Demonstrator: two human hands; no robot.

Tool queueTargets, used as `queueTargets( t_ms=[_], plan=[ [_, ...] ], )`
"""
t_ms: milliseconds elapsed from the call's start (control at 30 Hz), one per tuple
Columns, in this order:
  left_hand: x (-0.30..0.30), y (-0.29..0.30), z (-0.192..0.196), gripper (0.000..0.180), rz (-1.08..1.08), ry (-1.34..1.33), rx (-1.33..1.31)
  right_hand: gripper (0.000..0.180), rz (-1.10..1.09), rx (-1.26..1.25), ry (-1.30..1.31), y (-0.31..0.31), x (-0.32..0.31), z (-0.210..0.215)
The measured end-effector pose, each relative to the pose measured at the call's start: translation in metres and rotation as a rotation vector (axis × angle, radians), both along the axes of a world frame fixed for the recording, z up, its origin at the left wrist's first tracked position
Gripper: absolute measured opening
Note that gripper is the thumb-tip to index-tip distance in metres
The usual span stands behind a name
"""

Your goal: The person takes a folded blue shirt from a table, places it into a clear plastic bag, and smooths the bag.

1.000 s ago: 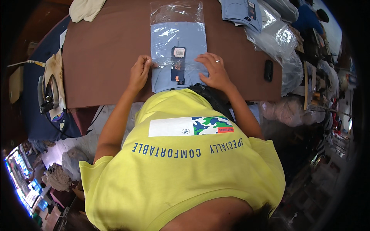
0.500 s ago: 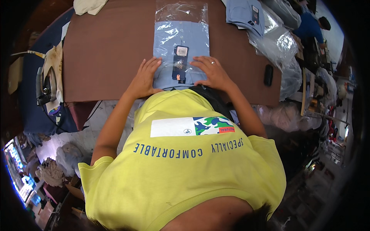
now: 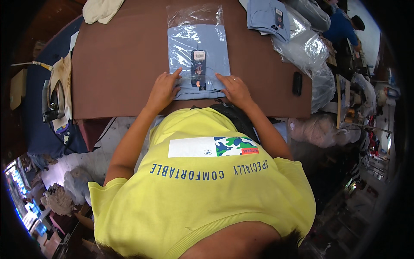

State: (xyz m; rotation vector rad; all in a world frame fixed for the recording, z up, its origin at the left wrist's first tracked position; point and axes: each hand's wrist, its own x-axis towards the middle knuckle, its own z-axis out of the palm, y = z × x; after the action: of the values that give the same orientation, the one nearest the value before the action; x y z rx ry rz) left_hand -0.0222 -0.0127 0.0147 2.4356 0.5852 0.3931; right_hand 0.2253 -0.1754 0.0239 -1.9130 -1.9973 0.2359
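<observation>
A folded light-blue garment (image 3: 215, 47) lies on the brown-covered table in front of me, inside a clear plastic bag (image 3: 196, 15). The bag's far end stretches flat past the cloth. On the garment rests a dark hang tag (image 3: 198, 69) with a white sticker and a small orange mark. My left hand (image 3: 164, 90) holds its left side near the close end, index finger on the plastic. Opposite it, my right hand (image 3: 237, 90) grips the right side, fingers bent and thumb at the lower corner. Layered cloth edges show between the hands.
An iron (image 3: 52, 105) stands on a stained cloth at the left. More folded blue garments (image 3: 267, 19) and crumpled clear plastic (image 3: 297, 52) lie at the far right. A black oblong object (image 3: 297, 83) sits near the right edge. Another person (image 3: 340, 28) is beyond.
The bagged garment has shifted slightly away from the table's near edge. My fingers have drawn in at its sides, and more of its near end shows. The view has shifted a little.
</observation>
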Motion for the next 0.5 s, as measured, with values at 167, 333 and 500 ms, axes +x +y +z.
queueTargets(
  t_ms=[167, 333, 500],
  plan=[
    [0.017, -0.003, 0.011, 0.072, -0.073, -0.059, 0.212, 0.035, -0.071, 0.178, -0.019, 0.016, 0.004, -0.011],
    [0.031, 0.007, -0.007, 0.044, 0.092, -0.062, 0.277, 0.020, -0.128, 0.311, -0.090, 0.035, 0.003, -0.004],
    [0.053, 0.025, -0.001, 0.023, 0.180, -0.334, 0.538, 0.017, -0.181, 0.364, -0.063, 0.062, 0.011, -0.014]
  ],
)
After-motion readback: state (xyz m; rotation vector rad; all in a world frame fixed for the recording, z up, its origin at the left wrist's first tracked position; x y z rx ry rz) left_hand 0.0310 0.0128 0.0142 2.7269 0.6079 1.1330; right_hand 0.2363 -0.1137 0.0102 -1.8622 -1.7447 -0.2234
